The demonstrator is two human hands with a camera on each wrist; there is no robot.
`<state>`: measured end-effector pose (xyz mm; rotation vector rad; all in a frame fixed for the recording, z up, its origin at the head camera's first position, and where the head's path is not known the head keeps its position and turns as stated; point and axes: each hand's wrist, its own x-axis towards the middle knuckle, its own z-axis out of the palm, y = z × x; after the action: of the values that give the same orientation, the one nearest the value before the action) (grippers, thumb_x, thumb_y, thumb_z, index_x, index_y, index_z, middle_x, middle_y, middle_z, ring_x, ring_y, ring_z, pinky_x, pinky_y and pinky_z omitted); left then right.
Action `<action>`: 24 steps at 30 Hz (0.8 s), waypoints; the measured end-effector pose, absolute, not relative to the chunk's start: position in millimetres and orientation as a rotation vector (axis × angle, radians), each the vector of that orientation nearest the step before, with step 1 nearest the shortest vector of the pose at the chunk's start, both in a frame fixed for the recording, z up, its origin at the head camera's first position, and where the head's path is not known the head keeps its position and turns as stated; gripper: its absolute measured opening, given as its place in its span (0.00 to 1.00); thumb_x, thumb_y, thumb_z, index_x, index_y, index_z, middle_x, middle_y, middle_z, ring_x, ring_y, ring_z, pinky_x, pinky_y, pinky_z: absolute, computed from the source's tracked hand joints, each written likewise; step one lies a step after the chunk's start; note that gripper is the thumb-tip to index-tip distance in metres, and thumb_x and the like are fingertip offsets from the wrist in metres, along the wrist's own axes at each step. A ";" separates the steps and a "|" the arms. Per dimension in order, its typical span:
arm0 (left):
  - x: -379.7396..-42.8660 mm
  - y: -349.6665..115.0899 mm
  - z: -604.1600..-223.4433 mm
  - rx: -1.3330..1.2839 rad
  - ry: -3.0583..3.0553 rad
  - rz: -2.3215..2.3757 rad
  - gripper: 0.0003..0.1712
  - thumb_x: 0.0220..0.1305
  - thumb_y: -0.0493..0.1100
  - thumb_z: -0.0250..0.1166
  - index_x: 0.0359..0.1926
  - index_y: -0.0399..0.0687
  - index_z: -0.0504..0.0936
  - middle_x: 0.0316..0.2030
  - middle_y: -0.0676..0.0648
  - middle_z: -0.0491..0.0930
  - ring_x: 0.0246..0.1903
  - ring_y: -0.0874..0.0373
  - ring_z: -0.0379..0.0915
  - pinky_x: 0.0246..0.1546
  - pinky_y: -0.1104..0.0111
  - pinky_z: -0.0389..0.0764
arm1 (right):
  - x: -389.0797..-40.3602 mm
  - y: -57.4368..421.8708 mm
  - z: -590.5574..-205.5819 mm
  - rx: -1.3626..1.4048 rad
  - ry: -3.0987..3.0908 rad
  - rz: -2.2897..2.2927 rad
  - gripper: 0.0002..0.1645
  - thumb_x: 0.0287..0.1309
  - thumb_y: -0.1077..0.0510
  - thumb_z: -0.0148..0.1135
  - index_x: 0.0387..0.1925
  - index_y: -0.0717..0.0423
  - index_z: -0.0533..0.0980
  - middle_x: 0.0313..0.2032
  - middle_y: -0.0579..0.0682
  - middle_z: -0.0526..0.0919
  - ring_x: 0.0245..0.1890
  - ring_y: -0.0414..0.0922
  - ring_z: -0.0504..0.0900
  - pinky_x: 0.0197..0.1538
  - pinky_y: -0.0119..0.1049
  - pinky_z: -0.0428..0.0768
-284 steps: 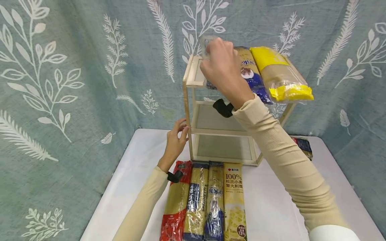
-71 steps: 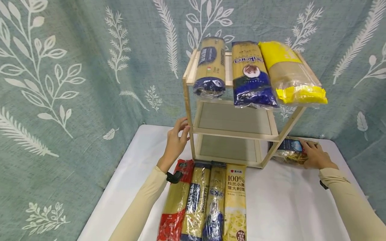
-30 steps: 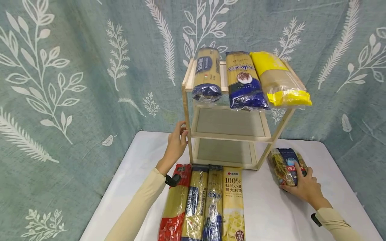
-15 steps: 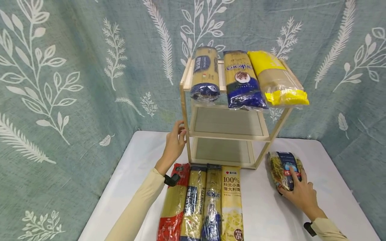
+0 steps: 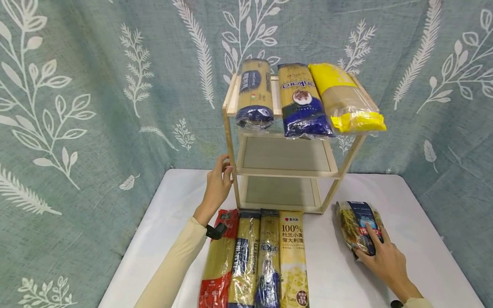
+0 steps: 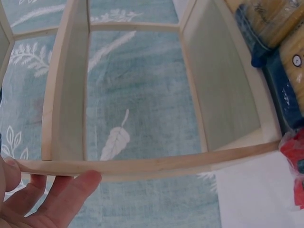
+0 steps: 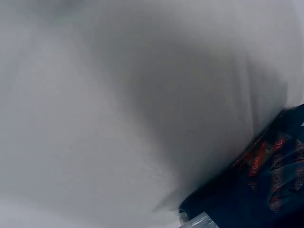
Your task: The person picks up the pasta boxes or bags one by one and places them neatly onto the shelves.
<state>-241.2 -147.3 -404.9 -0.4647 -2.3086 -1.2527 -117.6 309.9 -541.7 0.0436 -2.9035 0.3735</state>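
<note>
At the right of the table, my right hand [image 5: 386,259] grips a bag of pasta [image 5: 352,222] with a dark blue label, thumb at its near side and fingers over the top. The bag's blue end [image 7: 266,180] shows in the right wrist view, above a shadow on the cloth; whether it touches the table I cannot tell. My left hand [image 5: 217,186] holds the left front post of a wooden shelf rack [image 5: 286,174]. In the left wrist view, the fingers [image 6: 71,194] bend around that post [image 6: 142,166].
Atop the rack lie a spaghetti pack [image 5: 255,90], a blue-bottomed pack [image 5: 306,102] and a yellow bag [image 5: 346,98]. Before it lie a red pack [image 5: 217,261], two blue-and-gold packs [image 5: 243,261] [image 5: 268,252] and a yellow pack [image 5: 293,256]. A curtain [image 5: 96,149] surrounds the table.
My right hand left the rack's top, where a spaghetti pack now lies, and took the pasta bag beside the rack. It has drawn that bag forward and turned it. The left hand stays at the post.
</note>
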 end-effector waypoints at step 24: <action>-245.4 -146.9 -409.6 -0.468 -2.268 -1.195 0.18 0.71 0.37 0.51 0.59 0.38 0.67 0.43 0.34 0.80 0.30 0.47 0.81 0.25 0.64 0.83 | -72.5 288.3 -512.5 -0.011 -2.730 0.534 0.45 0.39 0.47 0.73 0.62 0.53 0.70 0.55 0.68 0.71 0.36 0.69 0.78 0.22 0.56 0.75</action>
<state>-245.4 -146.9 -409.6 -0.4682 -2.2685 -1.1946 -72.5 288.3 -512.5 -0.0113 -2.7300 0.5336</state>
